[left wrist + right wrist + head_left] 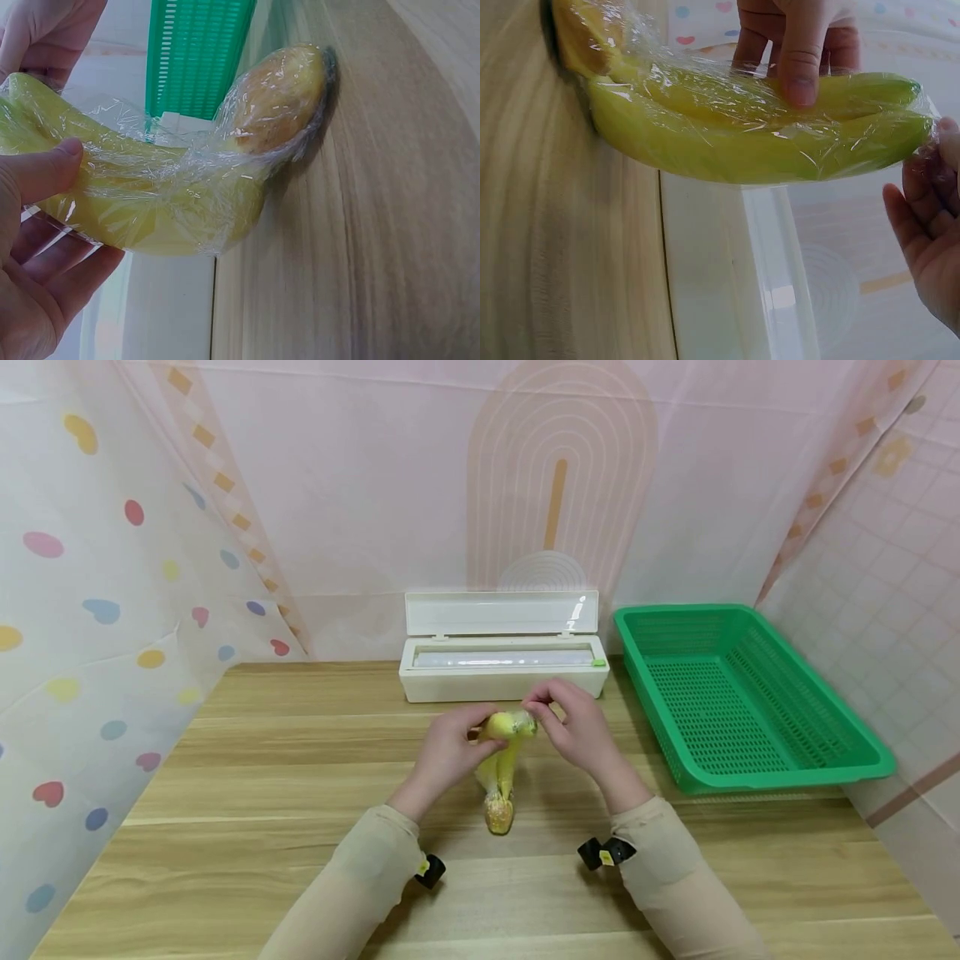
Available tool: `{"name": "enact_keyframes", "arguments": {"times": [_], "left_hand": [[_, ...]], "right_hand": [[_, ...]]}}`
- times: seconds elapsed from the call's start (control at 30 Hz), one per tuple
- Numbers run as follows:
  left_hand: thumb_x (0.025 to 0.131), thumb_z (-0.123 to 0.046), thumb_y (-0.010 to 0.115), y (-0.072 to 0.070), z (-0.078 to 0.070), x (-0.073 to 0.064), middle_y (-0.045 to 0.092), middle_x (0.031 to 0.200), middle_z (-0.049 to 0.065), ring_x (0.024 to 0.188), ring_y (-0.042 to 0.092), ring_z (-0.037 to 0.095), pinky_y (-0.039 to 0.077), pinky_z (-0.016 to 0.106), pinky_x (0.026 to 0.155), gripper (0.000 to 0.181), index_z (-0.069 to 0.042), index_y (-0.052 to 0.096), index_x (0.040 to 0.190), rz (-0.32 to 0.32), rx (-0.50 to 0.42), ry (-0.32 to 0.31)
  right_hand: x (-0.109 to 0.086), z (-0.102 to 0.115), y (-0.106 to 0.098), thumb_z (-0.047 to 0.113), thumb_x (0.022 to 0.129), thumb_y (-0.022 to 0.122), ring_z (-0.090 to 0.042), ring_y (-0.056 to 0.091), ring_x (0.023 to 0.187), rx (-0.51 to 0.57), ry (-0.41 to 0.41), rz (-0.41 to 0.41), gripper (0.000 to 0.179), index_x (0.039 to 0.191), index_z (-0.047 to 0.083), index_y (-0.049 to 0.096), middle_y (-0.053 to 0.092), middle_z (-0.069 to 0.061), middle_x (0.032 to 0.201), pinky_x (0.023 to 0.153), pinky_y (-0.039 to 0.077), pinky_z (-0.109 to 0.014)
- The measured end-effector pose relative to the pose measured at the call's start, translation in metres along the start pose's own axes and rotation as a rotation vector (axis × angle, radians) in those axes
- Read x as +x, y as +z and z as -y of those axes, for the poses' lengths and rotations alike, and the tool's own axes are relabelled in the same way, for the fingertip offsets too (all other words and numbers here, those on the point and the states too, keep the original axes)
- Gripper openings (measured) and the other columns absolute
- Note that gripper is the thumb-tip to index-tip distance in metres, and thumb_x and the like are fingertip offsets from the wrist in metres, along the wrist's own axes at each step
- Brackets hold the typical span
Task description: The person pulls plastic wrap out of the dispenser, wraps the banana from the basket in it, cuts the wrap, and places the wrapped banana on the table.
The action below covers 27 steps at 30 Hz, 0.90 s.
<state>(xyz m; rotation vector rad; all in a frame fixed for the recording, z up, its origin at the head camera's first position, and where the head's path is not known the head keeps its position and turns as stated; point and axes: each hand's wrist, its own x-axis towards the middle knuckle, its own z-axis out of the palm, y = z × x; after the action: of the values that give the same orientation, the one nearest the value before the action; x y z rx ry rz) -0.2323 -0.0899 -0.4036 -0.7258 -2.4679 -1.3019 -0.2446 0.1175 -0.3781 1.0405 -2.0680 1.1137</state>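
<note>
Two bananas (757,154) side by side are wrapped in clear, crinkled cling film (161,169). A yellow-brown rounded lump (277,97), also under film, joins their near end and rests at the wooden table. My left hand (455,743) grips the bananas around the middle, thumb on one side and fingers on the other. At the greenish tips, my right hand (573,727) pinches the film between thumb and fingers. The bananas' tips are raised off the table, pointing toward the back.
Behind the hands stands a white cling film dispenser (502,683), its lid up and a roll inside. A green plastic basket (795,777) stands on the right of the wooden table (285,827). Patterned curtains (360,485) hang around the back and sides.
</note>
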Motion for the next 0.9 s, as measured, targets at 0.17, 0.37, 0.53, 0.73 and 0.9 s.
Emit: {"name": "enact_keyframes", "arguments": {"times": [0.17, 0.37, 0.53, 0.73, 0.9], "left_hand": [[0.081, -0.005, 0.081, 0.001, 0.002, -0.001, 0.071, 0.110, 0.005, 0.097, 0.067, 0.020, 0.058, 0.034, 0.080, 0.035, -0.007, 0.071, 0.114, -0.006, 0.047, 0.038], [0.081, -0.006, 0.081, 0.001, 0.001, -0.002, 0.071, 0.110, 0.005, 0.095, 0.066, 0.019, 0.058, 0.032, 0.079, 0.037, -0.008, 0.070, 0.116, -0.008, 0.069, 0.064], [0.080, -0.005, 0.082, 0.001, 0.000, -0.003, 0.071, 0.107, 0.004, 0.091, 0.066, 0.017, 0.057, 0.030, 0.077, 0.034, -0.009, 0.071, 0.113, -0.020, 0.073, 0.088], [0.081, -0.004, 0.081, 0.001, 0.000, -0.005, 0.071, 0.107, 0.005, 0.091, 0.065, 0.017, 0.057, 0.030, 0.077, 0.034, -0.008, 0.071, 0.113, -0.019, 0.065, 0.086], [0.081, -0.003, 0.081, 0.001, 0.000, -0.006, 0.071, 0.107, 0.007, 0.091, 0.065, 0.019, 0.058, 0.031, 0.078, 0.035, -0.007, 0.070, 0.114, -0.030, 0.066, 0.104]], "right_hand": [[0.005, -0.002, -0.001, -0.003, 0.090, 0.068, -0.019, 0.057, 0.078, 0.086, 0.099, 0.088, 0.006, 0.089, 0.002, 0.065, 0.063, -0.005, 0.083, 0.069, 0.050, -0.035], [0.011, -0.003, -0.003, 0.003, 0.093, 0.067, -0.019, 0.056, 0.080, 0.217, 0.298, 0.219, 0.004, 0.089, 0.002, 0.068, 0.063, -0.005, 0.085, 0.071, 0.049, -0.031], [0.018, -0.003, -0.010, 0.009, 0.094, 0.068, -0.019, 0.055, 0.077, 0.309, 0.474, 0.349, 0.008, 0.091, 0.002, 0.069, 0.063, -0.003, 0.083, 0.068, 0.048, -0.028], [0.024, -0.005, -0.012, 0.010, 0.094, 0.067, -0.018, 0.054, 0.078, 0.399, 0.573, 0.428, 0.011, 0.092, -0.001, 0.070, 0.063, -0.003, 0.083, 0.069, 0.047, -0.030], [0.024, -0.007, -0.009, 0.011, 0.094, 0.066, -0.017, 0.053, 0.080, 0.438, 0.614, 0.441, 0.012, 0.092, -0.001, 0.068, 0.061, -0.002, 0.083, 0.073, 0.047, -0.034]]}}
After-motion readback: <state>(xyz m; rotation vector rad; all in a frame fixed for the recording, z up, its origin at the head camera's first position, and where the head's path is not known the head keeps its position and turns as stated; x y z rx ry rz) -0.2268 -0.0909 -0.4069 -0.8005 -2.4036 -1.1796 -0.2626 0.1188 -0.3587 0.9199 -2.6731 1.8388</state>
